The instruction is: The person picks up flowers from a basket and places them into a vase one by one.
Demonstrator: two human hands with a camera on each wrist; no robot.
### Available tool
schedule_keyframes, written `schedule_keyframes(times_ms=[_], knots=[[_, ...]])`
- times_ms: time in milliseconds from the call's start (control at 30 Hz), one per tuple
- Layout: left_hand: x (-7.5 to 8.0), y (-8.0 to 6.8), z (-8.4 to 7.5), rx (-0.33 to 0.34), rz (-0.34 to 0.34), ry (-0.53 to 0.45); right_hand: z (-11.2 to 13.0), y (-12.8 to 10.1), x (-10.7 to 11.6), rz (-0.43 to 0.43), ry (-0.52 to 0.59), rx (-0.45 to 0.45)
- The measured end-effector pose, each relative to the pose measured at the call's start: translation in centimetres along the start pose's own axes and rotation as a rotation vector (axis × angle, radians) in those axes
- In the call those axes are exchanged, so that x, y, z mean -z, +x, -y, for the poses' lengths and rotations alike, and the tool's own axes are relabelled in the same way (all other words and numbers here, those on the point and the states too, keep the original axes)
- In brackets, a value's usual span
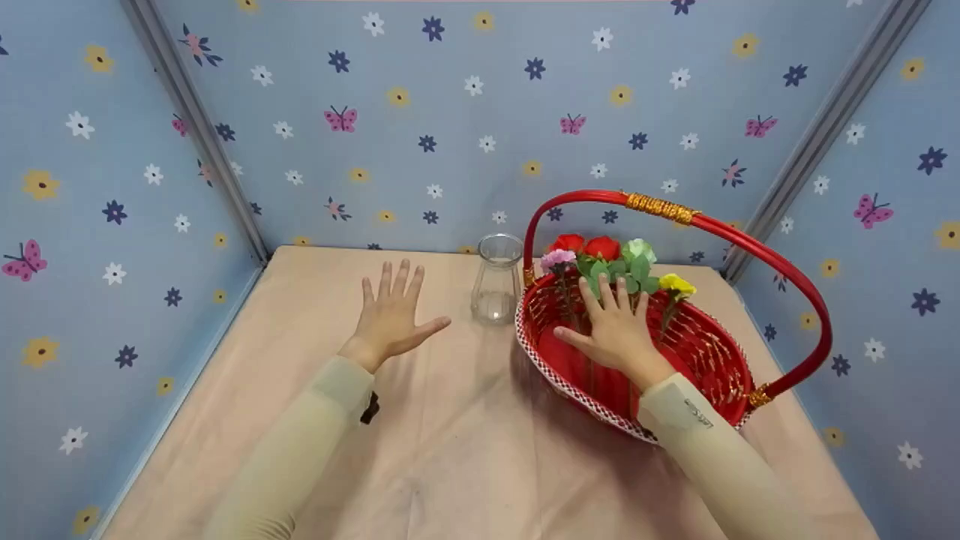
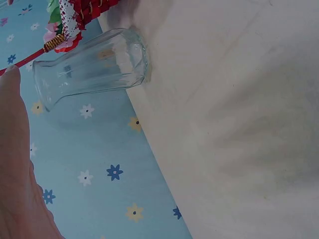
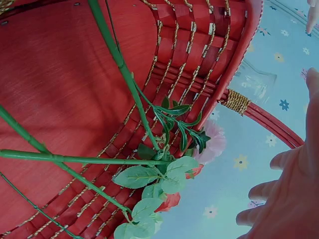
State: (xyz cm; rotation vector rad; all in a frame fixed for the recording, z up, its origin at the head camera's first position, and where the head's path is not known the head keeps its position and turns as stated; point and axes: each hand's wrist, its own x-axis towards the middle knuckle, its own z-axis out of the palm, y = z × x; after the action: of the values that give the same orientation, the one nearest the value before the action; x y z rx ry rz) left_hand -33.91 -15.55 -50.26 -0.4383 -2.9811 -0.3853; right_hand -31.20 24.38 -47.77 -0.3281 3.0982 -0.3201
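My left hand [image 1: 390, 319] is spread flat above the table, left of a clear glass vase [image 1: 496, 289], and holds nothing. Over the red woven basket [image 1: 705, 367] hovers my right hand [image 1: 616, 330], fingers straight and apart, gripping nothing. Inside the basket lean artificial flowers: red blooms [image 1: 602, 248], a pale green-white one [image 1: 637, 250], a pink one [image 1: 558, 259] and a yellow one [image 1: 677, 286]. Their green stems [image 3: 119, 59] cross the basket floor in the right wrist view. The vase [image 2: 94, 67] stands upright, with no flowers in it.
A tall red handle [image 1: 780, 262] with gold wrapping arches over the basket. The table [image 1: 465, 450] has a pale peach cloth. Flower-patterned blue panels [image 1: 480, 135] enclose it at the back and both sides, with grey posts [image 1: 199, 127] at the corners.
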Motion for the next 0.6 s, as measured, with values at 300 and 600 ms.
schedule_keyframes(times_ms=[300,600], knots=[[-0.5,0.3,-0.7,-0.020,-0.050,-0.072,-0.2,-0.4,-0.1,-0.017,0.096,-0.011],[-0.8,0.5,-1.3,-0.027,-0.049,-0.132,0.2,-1.1,0.1,-0.020,0.215,-0.002]])
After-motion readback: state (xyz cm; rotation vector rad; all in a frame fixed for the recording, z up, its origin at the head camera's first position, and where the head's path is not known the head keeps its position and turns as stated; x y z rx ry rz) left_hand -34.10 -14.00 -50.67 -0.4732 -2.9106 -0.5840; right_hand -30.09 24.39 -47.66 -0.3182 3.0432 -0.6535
